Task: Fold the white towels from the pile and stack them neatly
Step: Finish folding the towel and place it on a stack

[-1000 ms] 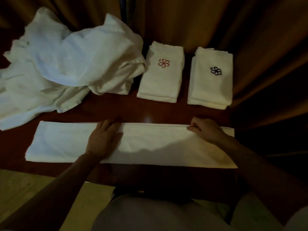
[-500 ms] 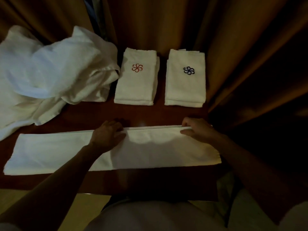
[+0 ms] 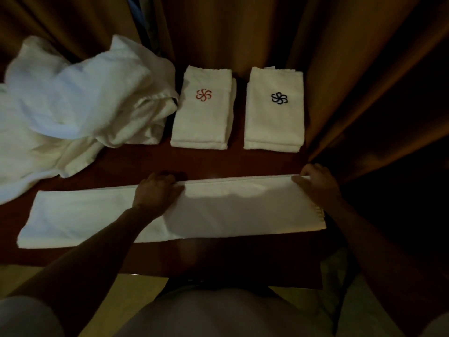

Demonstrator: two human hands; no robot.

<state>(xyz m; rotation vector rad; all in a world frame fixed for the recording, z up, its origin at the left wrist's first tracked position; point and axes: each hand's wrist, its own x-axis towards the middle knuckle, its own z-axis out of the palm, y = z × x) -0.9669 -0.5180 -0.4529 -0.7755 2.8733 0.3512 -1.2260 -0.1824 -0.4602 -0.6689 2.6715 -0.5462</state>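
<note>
A long white towel [image 3: 230, 212], folded into a strip, lies flat across the front of the dark red table [image 3: 209, 164]. My left hand [image 3: 156, 190] is at the middle of the strip's far edge, fingers curled over that edge. At the far right corner my right hand [image 3: 317, 184] pinches the towel. A loose pile of white towels [image 3: 73, 105] sits at the back left. Two folded stacks stand behind the strip: one with a red flower mark [image 3: 202, 110] and one with a dark blue flower mark [image 3: 274, 110].
Brown curtains [image 3: 352, 69] hang close behind and to the right of the table. The table's front edge [image 3: 218, 278] runs just below the strip, with pale floor beneath it. My torso fills the bottom of the view.
My right hand has slid to the right along the strip's far edge to its corner. My left hand stayed near the middle and its fingers curled over the edge.
</note>
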